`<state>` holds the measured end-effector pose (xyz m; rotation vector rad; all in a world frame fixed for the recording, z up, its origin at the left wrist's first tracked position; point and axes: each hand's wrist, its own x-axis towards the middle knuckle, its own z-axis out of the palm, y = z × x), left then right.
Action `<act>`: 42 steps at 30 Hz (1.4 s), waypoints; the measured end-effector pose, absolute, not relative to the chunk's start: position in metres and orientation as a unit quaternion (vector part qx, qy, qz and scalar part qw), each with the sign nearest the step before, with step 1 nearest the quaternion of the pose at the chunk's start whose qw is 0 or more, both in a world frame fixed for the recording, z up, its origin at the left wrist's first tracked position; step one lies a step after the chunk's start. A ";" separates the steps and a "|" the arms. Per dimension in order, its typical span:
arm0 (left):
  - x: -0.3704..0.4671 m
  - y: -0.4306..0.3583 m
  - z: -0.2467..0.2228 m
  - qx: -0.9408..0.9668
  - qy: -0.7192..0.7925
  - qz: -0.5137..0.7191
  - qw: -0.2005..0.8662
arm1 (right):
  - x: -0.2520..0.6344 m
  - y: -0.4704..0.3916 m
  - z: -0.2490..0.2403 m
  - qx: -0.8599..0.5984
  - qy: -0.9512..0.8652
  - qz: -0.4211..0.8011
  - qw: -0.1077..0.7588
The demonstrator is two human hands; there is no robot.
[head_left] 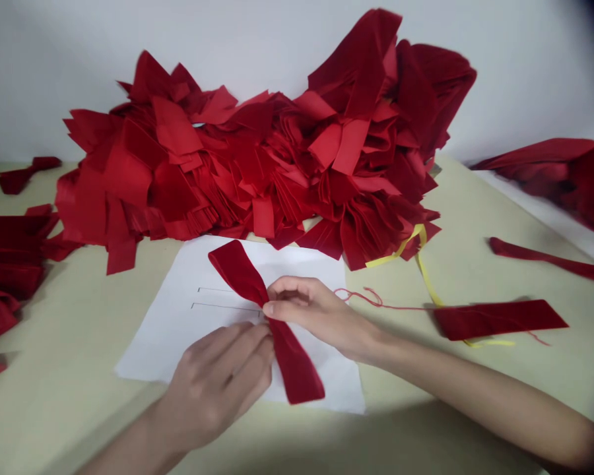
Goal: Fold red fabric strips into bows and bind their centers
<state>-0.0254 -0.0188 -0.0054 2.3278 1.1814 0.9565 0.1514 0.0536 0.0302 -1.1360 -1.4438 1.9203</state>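
A red velvet bow (297, 363) slants over a white paper sheet (153, 349) printed with thin black lines. My right hand (321, 313) pinches the bow at its gathered middle, thumb and fingers closed on it. Just below, my left hand (222, 382) is closed with its fingertips against the same middle; whether it also holds a thread there is hidden behind the fingers. Both loops of the bow stick out, one to the upper left, the other to the lower right.
A tall heap of red velvet strips (257, 158) lines the back. To the right lie a flat red strip (499, 318), red thread (400, 307), yellow ribbon (428, 277) and a narrow red piece (549, 257). More red pieces (10, 257) are at left, with a small bow (27, 175) behind.
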 end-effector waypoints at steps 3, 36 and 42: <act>-0.026 -0.021 -0.003 0.807 0.423 0.383 0.156 | 0.156 0.060 0.030 -0.397 -0.550 0.693 0.244; -0.048 0.015 0.013 0.579 0.574 0.162 0.556 | 0.183 0.083 0.028 -0.295 -0.736 0.608 -0.040; -0.053 0.017 0.012 0.578 0.577 0.177 0.549 | 0.185 0.088 0.020 -0.313 -0.749 0.584 -0.034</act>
